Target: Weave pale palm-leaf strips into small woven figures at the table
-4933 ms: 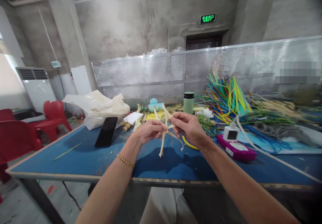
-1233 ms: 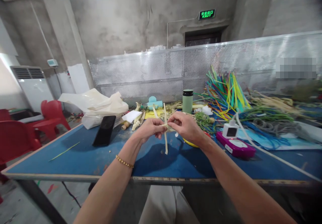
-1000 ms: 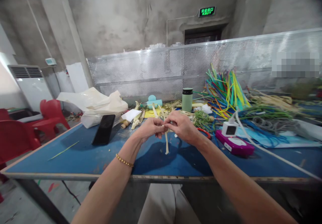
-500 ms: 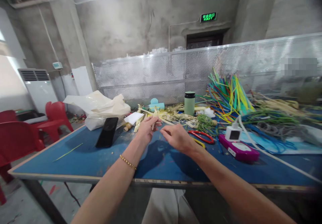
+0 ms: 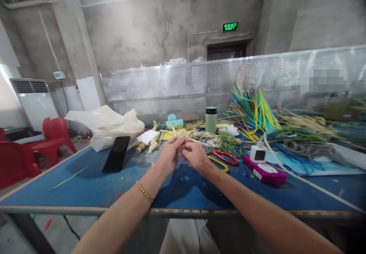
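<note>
My left hand (image 5: 169,153) and my right hand (image 5: 197,158) meet above the middle of the blue table (image 5: 137,193), fingertips touching. The left fingers are closed on a pale dried-husk piece (image 5: 181,132), of which only a little shows above them. My right hand is also closed, thumb and fingers pinched against the left fingertips; whatever lies between them is hidden. Just right of my right hand are scissors with red handles (image 5: 224,157) and a yellow-handled tool (image 5: 219,164). Pale husk strips (image 5: 200,136) lie behind both hands.
A phone (image 5: 116,154) and a plastic bag (image 5: 114,122) lie on the left. Behind stands a green bottle (image 5: 211,120). To the right are a purple box (image 5: 265,170) with a white charger (image 5: 258,153), a white cable (image 5: 297,176) and bundled coloured strips (image 5: 257,113).
My right hand has moved left to meet my left hand, and their fingertips now touch. The husk piece shows less above the left fingers. The view has shifted slightly.
</note>
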Motion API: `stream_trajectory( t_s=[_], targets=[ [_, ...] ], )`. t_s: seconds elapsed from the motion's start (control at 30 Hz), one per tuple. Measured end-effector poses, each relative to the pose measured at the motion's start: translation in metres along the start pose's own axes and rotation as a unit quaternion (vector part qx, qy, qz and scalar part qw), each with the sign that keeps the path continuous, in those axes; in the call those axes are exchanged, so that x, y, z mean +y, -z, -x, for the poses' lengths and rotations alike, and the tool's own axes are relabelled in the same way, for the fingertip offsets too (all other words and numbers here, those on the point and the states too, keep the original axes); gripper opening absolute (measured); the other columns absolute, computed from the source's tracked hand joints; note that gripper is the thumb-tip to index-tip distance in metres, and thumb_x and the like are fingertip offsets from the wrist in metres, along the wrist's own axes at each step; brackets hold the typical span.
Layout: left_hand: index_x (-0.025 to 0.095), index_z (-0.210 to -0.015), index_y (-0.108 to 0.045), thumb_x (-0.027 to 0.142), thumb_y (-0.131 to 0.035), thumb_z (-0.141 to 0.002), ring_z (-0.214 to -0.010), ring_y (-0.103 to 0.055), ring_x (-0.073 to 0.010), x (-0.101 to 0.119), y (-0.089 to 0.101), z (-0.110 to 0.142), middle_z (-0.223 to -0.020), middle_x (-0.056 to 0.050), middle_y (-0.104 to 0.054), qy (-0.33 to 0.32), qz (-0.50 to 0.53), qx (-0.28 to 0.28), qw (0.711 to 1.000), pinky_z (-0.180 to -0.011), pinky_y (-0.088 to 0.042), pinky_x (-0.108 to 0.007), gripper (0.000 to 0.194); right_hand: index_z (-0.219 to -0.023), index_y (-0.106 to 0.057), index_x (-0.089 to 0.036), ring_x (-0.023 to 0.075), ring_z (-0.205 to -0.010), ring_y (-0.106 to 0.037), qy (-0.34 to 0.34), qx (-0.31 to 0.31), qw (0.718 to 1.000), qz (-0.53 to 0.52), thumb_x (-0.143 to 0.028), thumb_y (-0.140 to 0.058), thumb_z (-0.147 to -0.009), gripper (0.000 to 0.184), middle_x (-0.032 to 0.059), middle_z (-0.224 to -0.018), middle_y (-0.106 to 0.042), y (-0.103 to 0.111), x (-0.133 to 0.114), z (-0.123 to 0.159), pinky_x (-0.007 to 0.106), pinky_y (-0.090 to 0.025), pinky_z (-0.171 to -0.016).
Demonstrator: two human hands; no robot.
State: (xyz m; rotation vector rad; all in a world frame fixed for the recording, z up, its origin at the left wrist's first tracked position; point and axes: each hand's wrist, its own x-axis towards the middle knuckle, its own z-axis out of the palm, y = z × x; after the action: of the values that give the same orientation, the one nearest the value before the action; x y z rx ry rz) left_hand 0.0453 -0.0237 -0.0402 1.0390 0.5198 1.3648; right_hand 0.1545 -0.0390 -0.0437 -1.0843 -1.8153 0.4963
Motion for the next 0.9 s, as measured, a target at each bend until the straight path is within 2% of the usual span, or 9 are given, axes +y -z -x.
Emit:
stream_trajectory(
  t_s=[0.13,0.3,0.43,0.53,0.63,0.73,0.83,0.9],
  targets=[
    [0.014,-0.077,-0.06,0.033,-0.082,-0.058,-0.062,-0.062,-0.0133,0.005,-0.001,-0.002,-0.073,-0.003,-0.066,-0.001,0.01,0.03,1.0,-0.048,-0.045,-0.021,0.035,-0.046,-0.053,-0.017,0.0108,-0.044,-0.05,0.014,-0.023,1.0,0.015,-0.024,-0.053,-0.077,0.032,-0.001,-0.042,-0.054,-0.004,0.0,0.002,0.022,-0.037,-0.05],
    [0.014,-0.075,-0.06,0.03,-0.084,-0.053,-0.069,-0.064,-0.0157,0.011,-0.001,-0.003,-0.071,-0.003,-0.067,-0.006,0.011,0.051,0.999,-0.059,-0.049,-0.026,0.036,-0.05,-0.055,-0.017,0.0099,-0.042,-0.046,0.001,-0.032,0.999,0.017,-0.026,-0.054,-0.077,0.029,-0.0024,-0.042,-0.051,-0.006,-0.003,0.004,0.022,-0.033,-0.047],
    [0.014,-0.074,-0.061,0.031,-0.084,-0.052,-0.069,-0.065,-0.0152,0.013,0.002,-0.005,-0.071,-0.003,-0.067,-0.012,0.0,0.061,0.998,-0.058,-0.046,-0.024,0.036,-0.049,-0.053,-0.017,0.0083,-0.039,-0.043,0.007,-0.084,0.996,-0.011,-0.025,-0.056,-0.076,0.028,-0.0033,-0.041,-0.05,-0.007,-0.001,0.006,0.02,-0.031,-0.042],
    [0.014,-0.074,-0.062,0.032,-0.083,-0.056,-0.069,-0.065,-0.014,0.014,0.006,-0.006,-0.071,-0.003,-0.068,-0.028,-0.024,0.055,0.998,-0.056,-0.042,-0.021,0.033,-0.055,-0.056,-0.016,0.0067,-0.034,-0.041,-0.034,-0.12,0.99,-0.071,-0.036,-0.054,-0.082,0.033,-0.0021,-0.045,-0.054,-0.003,-0.001,0.005,0.019,-0.029,-0.036],
    [0.013,-0.073,-0.063,0.036,-0.08,-0.06,-0.066,-0.063,-0.0129,0.017,0.01,-0.006,-0.072,-0.003,-0.068,-0.061,-0.071,0.046,0.994,-0.057,-0.041,-0.023,0.031,-0.072,-0.06,-0.016,0.0061,-0.031,-0.038,-0.121,-0.087,0.978,-0.147,-0.046,-0.053,-0.083,0.033,-0.0023,-0.05,-0.056,0.008,-0.003,0.002,0.019,-0.026,-0.03],
    [0.014,-0.072,-0.064,0.039,-0.079,-0.06,-0.065,-0.062,-0.0117,0.02,0.012,-0.006,-0.072,-0.004,-0.069,-0.082,-0.109,0.063,0.989,-0.058,-0.04,-0.022,0.032,-0.076,-0.058,-0.016,0.0049,-0.033,-0.04,-0.17,-0.03,0.962,-0.211,-0.044,-0.062,-0.078,0.029,-0.0016,-0.059,-0.058,0.022,-0.004,-0.001,0.018,-0.026,-0.029],
    [0.014,-0.074,-0.064,0.039,-0.08,-0.058,-0.064,-0.062,-0.0116,0.022,0.015,-0.007,-0.072,-0.003,-0.069,-0.086,-0.103,0.072,0.988,-0.057,-0.039,-0.022,0.033,-0.085,-0.059,-0.017,0.0063,-0.041,-0.047,-0.157,0.055,0.957,-0.239,-0.045,-0.067,-0.073,0.031,0.0003,-0.07,-0.061,0.033,-0.004,-0.004,0.019,-0.033,-0.033],
    [0.014,-0.074,-0.064,0.038,-0.08,-0.058,-0.062,-0.062,-0.0114,0.022,0.016,-0.008,-0.073,-0.004,-0.069,-0.082,-0.098,0.067,0.99,-0.056,-0.039,-0.022,0.033,-0.085,-0.062,-0.016,0.0091,-0.047,-0.051,-0.109,0.097,0.97,-0.195,-0.045,-0.067,-0.072,0.032,0.0008,-0.068,-0.061,0.036,-0.003,-0.006,0.02,-0.038,-0.038]
  ],
)
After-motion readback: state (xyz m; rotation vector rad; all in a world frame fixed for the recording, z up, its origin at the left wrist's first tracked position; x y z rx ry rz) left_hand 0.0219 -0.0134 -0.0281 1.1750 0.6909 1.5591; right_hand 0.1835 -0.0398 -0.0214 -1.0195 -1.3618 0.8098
